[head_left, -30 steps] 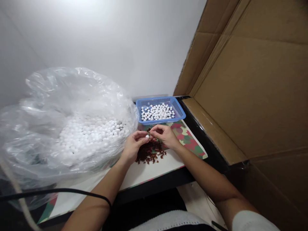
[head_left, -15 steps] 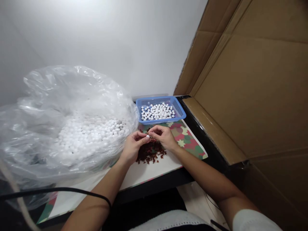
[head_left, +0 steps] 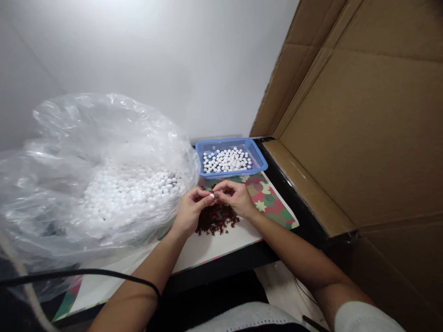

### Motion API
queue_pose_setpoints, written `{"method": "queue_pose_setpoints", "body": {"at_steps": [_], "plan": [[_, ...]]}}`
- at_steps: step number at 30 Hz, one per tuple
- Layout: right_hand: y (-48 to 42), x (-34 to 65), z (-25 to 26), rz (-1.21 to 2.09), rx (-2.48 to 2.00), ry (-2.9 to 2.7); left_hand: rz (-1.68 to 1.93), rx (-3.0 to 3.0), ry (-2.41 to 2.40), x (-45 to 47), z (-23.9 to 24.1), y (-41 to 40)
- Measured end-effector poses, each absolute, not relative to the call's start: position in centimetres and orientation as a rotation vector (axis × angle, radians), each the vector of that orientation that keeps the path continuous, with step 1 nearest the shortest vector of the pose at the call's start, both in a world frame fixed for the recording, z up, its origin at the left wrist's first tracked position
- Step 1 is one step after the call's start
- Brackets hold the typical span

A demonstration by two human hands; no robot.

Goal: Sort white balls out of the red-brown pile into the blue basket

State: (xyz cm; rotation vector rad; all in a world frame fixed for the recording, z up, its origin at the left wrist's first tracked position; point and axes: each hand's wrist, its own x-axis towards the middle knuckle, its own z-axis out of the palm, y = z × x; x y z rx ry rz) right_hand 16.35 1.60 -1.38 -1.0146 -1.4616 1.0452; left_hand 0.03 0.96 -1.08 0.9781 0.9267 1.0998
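A small white ball [head_left: 212,196] is pinched between the thumb and fingers of my left hand [head_left: 191,210]. Right beside it, the fingertips of my right hand [head_left: 237,198] are pressed together against the ball's side; whatever tiny thing they grip is hidden. Below both hands lies a loose pile of small dark red-brown, star-like pieces [head_left: 216,221], partly covered by the fingers. Behind the hands stands a blue perforated basket [head_left: 232,174] with many white balls in it.
A large clear plastic bag [head_left: 69,124] full of white balls spreads over the left. Under the pile lies a patterned sheet [head_left: 277,210]. Cardboard [head_left: 374,138] walls the right side, and a black cable [head_left: 86,272] crosses my left forearm.
Both hands stay in nearly the same place. The white ball has shifted very slightly at the fingertips.
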Motion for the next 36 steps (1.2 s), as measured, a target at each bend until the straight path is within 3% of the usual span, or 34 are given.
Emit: {"method": "queue_pose_setpoints", "body": {"at_steps": [20, 36], "plan": [[1.3, 16.1, -0.5, 0.937, -0.811, -1.572, 1.226, 0.876, 0.904, 0.0, -0.8, 0.9], [1.3, 16.8, -0.1, 0.878, -0.964, -1.672, 1.177, 1.010, 0.952, -0.3, -0.4, 1.1]]}}
